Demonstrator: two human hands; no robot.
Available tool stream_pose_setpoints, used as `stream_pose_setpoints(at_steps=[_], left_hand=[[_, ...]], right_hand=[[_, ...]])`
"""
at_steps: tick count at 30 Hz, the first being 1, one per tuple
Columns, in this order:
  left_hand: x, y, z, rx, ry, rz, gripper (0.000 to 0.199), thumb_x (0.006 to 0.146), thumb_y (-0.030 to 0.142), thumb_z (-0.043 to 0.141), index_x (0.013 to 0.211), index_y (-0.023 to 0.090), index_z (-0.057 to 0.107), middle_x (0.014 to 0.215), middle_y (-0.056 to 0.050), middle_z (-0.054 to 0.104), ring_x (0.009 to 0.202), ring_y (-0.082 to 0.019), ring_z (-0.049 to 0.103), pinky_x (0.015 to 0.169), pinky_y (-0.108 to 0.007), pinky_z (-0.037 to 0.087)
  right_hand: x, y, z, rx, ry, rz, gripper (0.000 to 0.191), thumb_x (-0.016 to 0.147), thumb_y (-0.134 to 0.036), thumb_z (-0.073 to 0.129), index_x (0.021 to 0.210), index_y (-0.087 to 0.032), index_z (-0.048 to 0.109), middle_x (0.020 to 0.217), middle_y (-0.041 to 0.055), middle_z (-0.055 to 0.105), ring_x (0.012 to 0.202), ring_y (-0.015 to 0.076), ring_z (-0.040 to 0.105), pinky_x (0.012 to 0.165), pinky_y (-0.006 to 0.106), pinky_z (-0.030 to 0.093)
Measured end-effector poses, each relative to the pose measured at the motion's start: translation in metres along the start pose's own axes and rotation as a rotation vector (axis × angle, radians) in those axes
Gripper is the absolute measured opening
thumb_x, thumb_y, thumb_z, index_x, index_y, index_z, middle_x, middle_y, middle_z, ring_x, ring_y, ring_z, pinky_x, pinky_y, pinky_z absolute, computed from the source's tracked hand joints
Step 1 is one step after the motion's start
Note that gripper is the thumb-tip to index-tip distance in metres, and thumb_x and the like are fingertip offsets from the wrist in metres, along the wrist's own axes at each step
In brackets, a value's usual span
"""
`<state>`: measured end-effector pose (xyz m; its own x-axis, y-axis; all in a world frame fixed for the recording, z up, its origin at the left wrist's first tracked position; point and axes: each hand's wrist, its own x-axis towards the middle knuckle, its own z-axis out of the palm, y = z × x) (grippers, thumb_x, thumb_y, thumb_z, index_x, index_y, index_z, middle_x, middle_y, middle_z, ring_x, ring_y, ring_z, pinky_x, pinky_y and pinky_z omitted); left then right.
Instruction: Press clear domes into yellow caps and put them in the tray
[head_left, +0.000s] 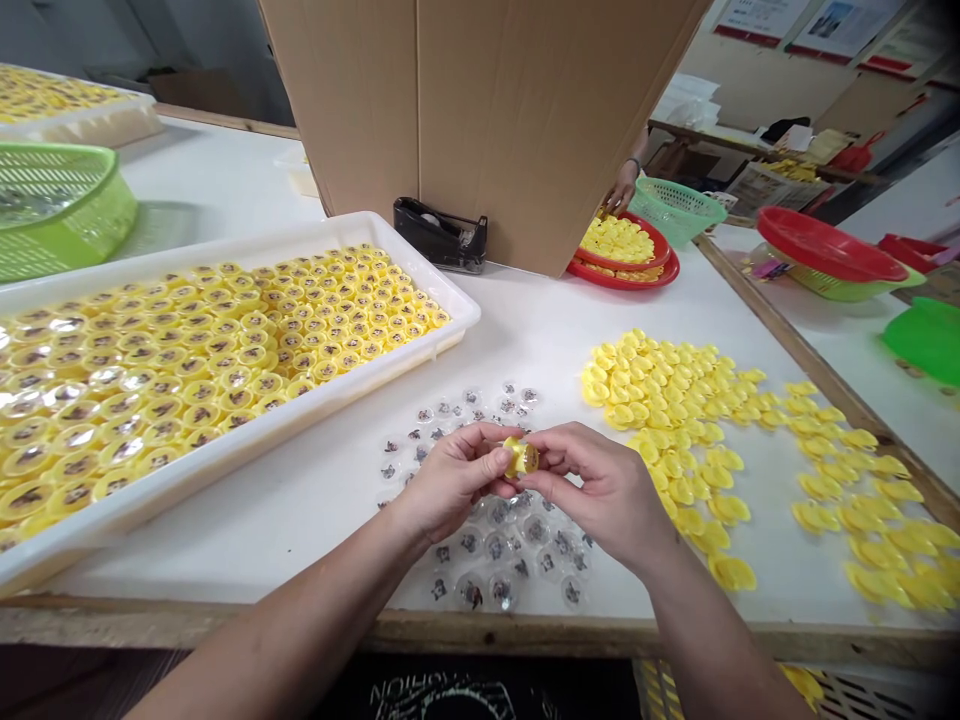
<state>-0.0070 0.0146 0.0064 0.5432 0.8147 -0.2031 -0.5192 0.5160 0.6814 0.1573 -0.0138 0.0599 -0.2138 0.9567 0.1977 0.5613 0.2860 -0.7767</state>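
Note:
Between the fingertips of my left hand (461,470) and my right hand (600,480) is a small round yellow plastic piece (522,457) with a dark printed picture on its face. Both hands pinch it, just above the white table. Below and around them lie many clear round discs (495,545) with small dark prints, partly hidden by my hands. To the right of my right hand, loose yellow plastic pieces (660,385) are spread in a heap. On the left, a white tray (457,318) holds rows of yellow round pieces (202,390) with printed faces.
A tall cardboard sheet (487,120) stands behind a black tape dispenser (441,235). Another person's hand (621,188) reaches over red trays (637,280) of yellow pieces. Green baskets (67,210) stand left and at the back right. A wooden strip (825,370) edges the table's right side.

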Motion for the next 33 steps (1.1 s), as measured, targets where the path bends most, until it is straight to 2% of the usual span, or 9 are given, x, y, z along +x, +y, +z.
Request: stream_pose_setpoints(at_steps=[5,7,12,19,25,31,33], left_hand=[[-0.002,0.002,0.002,0.011,-0.026,0.039,0.026,0.069,0.024,0.075,0.093,0.015,0.067,0.082,-0.005,0.066,0.061,-0.009,0.061,0.054,-0.018,0.049],[-0.002,0.002,0.003,0.016,-0.030,0.042,0.027,0.070,0.026,0.075,0.093,0.015,0.067,0.080,-0.004,0.066,0.059,-0.009,0.061,0.053,-0.018,0.049],[-0.003,0.001,0.003,0.012,-0.040,0.041,0.026,0.071,0.025,0.074,0.094,0.015,0.066,0.080,-0.004,0.066,0.058,-0.009,0.062,0.053,-0.019,0.050],[-0.003,0.000,0.002,0.028,-0.060,0.090,0.026,0.070,0.019,0.074,0.093,0.015,0.064,0.082,-0.004,0.067,0.068,-0.011,0.063,0.061,-0.021,0.053],[-0.003,0.000,0.000,0.060,-0.118,0.113,0.027,0.071,0.014,0.073,0.096,0.017,0.065,0.086,-0.004,0.068,0.070,-0.011,0.063,0.066,-0.024,0.052],[-0.008,0.003,0.002,0.106,-0.153,0.107,0.034,0.073,0.012,0.070,0.106,0.019,0.065,0.100,-0.007,0.068,0.092,-0.016,0.063,0.083,-0.028,0.049],[-0.009,0.005,0.002,0.139,-0.165,0.090,0.039,0.073,0.012,0.070,0.110,0.020,0.064,0.102,-0.006,0.067,0.094,-0.016,0.062,0.086,-0.029,0.047]], right_hand=[[-0.002,-0.009,-0.002,-0.113,0.040,-0.103,0.018,0.078,-0.017,0.064,0.094,-0.026,0.066,0.088,0.0027,0.066,0.078,0.0165,0.062,0.068,0.032,0.054],[-0.003,-0.007,0.000,-0.067,0.055,-0.063,0.018,0.077,-0.018,0.065,0.094,-0.025,0.066,0.086,0.0025,0.066,0.076,0.0159,0.062,0.066,0.031,0.054],[-0.006,0.000,0.006,0.122,0.082,0.140,0.018,0.074,-0.020,0.069,0.092,-0.022,0.067,0.080,0.0024,0.067,0.068,0.0154,0.065,0.063,0.031,0.057],[-0.009,-0.005,0.007,0.159,0.094,0.184,0.023,0.075,-0.022,0.068,0.098,-0.023,0.067,0.080,0.0022,0.071,0.065,0.0163,0.068,0.061,0.031,0.059],[-0.010,-0.011,0.004,-0.095,0.134,0.065,0.022,0.077,-0.022,0.066,0.098,-0.026,0.066,0.078,0.0008,0.070,0.065,0.0166,0.066,0.058,0.031,0.057],[-0.013,-0.014,0.000,-0.325,0.146,-0.121,0.022,0.082,-0.023,0.060,0.103,-0.029,0.064,0.082,0.0015,0.070,0.070,0.0175,0.065,0.063,0.031,0.054],[-0.014,-0.013,0.004,-0.402,0.164,-0.171,0.022,0.083,-0.020,0.056,0.102,-0.027,0.064,0.080,0.0022,0.069,0.070,0.0172,0.065,0.062,0.029,0.053]])
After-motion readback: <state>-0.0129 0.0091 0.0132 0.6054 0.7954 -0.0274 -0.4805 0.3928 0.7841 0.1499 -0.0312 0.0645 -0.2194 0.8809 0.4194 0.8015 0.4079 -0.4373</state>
